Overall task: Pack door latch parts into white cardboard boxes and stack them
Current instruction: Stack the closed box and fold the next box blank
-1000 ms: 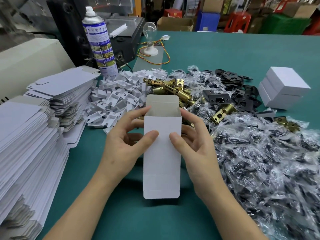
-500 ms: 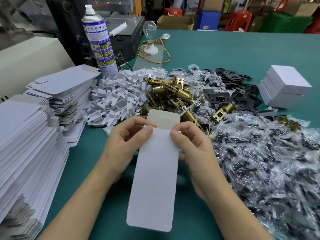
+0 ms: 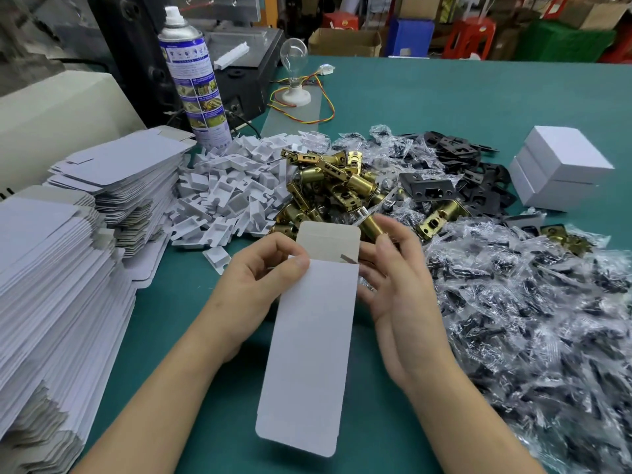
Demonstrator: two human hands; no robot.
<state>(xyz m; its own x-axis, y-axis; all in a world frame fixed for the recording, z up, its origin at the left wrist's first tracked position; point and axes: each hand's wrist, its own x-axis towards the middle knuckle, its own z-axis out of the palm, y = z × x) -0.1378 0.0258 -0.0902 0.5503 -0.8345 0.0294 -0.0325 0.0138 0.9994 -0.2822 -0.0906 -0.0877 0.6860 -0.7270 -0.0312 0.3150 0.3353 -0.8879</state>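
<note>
Two fat stacks of flat blanks down the left of the green table, thin white card with grey backs, floppy one at a time. Next a big crinkly heap of screw bags on the right, clear film, probably slidey to grab. Mid-frame, close to the body and just over the table, the box: tall, white, light, easy to crush, top flap up with the grey inside showing. Top left corner pinched in the left hand, thumb on the front face. Just beside the right edge, the right hand, loose and open, fingertips blurred, can't tell if touching. Best held by the edges near the mouth, not squeezed across the faces. Far right, the done boxes in a small pile. Behind the flap, brass latches: hard, heavy-looking, smooth barrels, so better gripped round the tube. Smallest, white plastic inserts, stiff and angular.
</note>
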